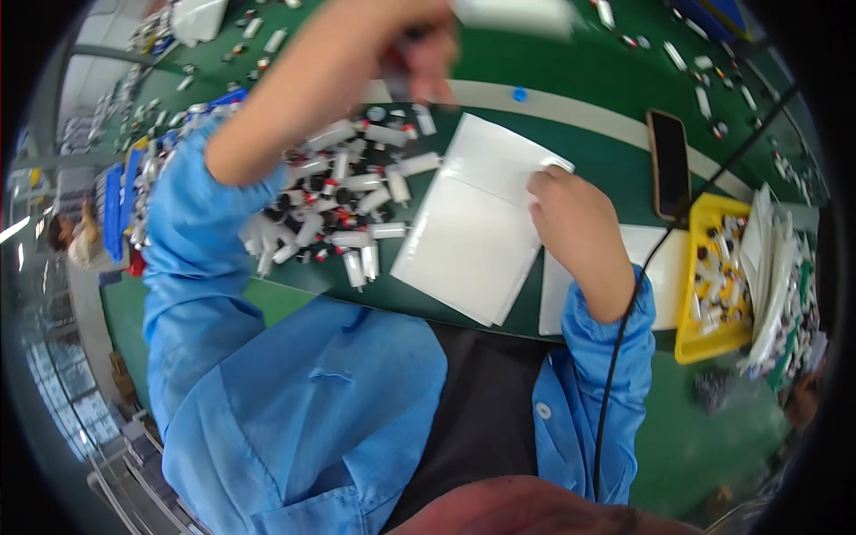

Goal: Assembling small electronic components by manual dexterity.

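My right hand (pixel 575 218) grips the upper right edge of a flat, glossy white plastic bag (pixel 468 218) lying on the green table, its fingers curled closed. My left hand (pixel 423 58) is raised at the far side, above the table. Motion smears its fingers, so what they hold, if anything, cannot be made out. Beside it is a blurred white object (pixel 517 16); whether the hand touches it is unclear. Below my left forearm spreads a pile of small white cylinders (pixel 361 183) with black and red end pieces, close to the bag's left edge.
A phone (pixel 669 165) lies at the right, near another white sheet (pixel 637 254). Past it stands a yellow bin (pixel 687 312) of small parts. A black cable (pixel 615 366) crosses in front of my right arm. A blue cap (pixel 520 94) rests on the pale strip (pixel 588 109).
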The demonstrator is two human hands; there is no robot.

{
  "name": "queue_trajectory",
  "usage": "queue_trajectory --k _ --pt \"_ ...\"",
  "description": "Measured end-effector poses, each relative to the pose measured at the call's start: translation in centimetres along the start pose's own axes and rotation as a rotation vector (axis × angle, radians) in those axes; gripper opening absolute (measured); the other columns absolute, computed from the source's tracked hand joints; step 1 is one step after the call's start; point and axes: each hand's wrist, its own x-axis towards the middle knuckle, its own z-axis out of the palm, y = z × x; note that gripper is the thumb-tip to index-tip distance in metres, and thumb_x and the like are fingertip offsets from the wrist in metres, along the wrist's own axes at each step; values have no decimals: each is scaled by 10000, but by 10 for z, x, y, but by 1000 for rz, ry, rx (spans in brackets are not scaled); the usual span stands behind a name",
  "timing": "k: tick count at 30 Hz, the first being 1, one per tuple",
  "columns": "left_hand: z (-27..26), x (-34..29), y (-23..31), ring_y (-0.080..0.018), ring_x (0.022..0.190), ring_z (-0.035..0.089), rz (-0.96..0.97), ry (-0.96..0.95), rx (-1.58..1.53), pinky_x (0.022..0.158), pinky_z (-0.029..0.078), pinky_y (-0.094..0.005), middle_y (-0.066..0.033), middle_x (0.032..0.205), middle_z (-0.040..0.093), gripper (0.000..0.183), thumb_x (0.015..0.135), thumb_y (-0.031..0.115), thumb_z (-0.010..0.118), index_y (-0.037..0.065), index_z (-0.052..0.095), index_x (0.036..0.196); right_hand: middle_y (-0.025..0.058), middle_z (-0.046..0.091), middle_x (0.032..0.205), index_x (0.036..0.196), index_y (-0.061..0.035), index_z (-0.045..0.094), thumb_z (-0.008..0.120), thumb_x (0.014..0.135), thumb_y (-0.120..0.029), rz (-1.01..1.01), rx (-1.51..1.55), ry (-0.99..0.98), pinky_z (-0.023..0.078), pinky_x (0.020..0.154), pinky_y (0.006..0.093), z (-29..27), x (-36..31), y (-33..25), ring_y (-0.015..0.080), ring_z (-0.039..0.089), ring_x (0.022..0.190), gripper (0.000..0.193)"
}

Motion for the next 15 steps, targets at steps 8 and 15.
queue_trajectory --k 8,15 --pt "108 -24 -37 -121 635 484 -331 -135 -767 704 539 -365 18 705 425 390 1060 409 423 43 553 1027 160 681 929 979 -66 650 689 740 -117 -119 299 51 550 722 451 33 -1 27 389 676 850 247" --pt "97 22 -76 -188 658 504 -228 125 -985 753 506 -391 -10 715 480 430 1024 501 378 129 485 837 191 662 785 834 1 636 650 734 -65 -15 40 25 542 673 476 -14 2 -12 388 668 736 120"
